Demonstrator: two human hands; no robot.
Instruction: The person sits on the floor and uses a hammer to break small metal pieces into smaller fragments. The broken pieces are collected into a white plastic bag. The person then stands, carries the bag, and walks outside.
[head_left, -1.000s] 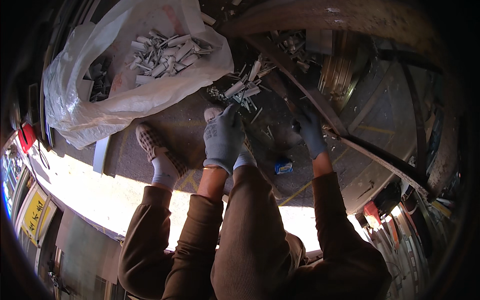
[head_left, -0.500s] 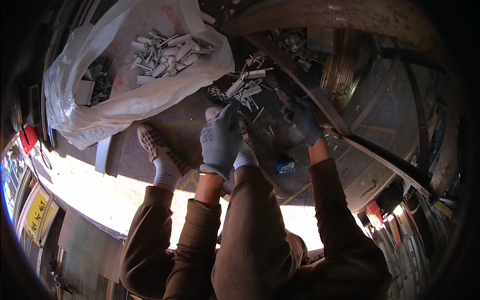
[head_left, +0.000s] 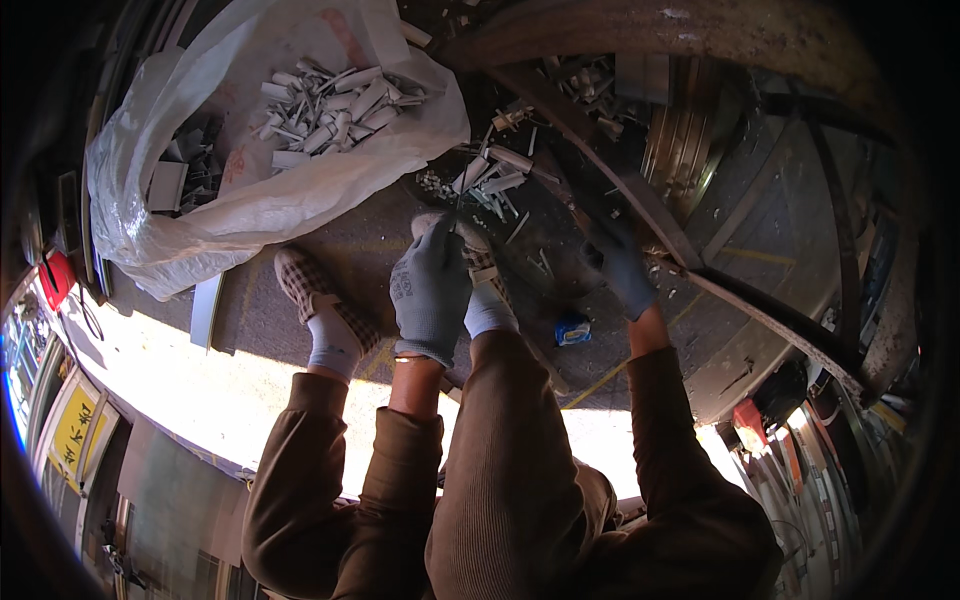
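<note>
My left hand, in a grey knit glove, is above my right shoe with its fingers closed. A thin dark rod seems to stick out past its fingertips toward the loose pile; its kind is unclear. Farther right, my gloved right hand is wrapped round a tool with a brownish handle, whose far end is lost in shadow. Ahead of both hands lie pale, short strip offcuts on the dark ground, with small whitish bits beside them.
A large translucent white sack lies open at the far left, holding many pale offcuts. Rusty metal bars cross the right side. A blue tape measure-like object rests on the ground. My checkered shoes stand between sack and hands.
My right hand has drawn back slightly toward me and to the right, along with its tool. My left hand has shifted a little left and nearer. An offcut in the pile has changed position.
</note>
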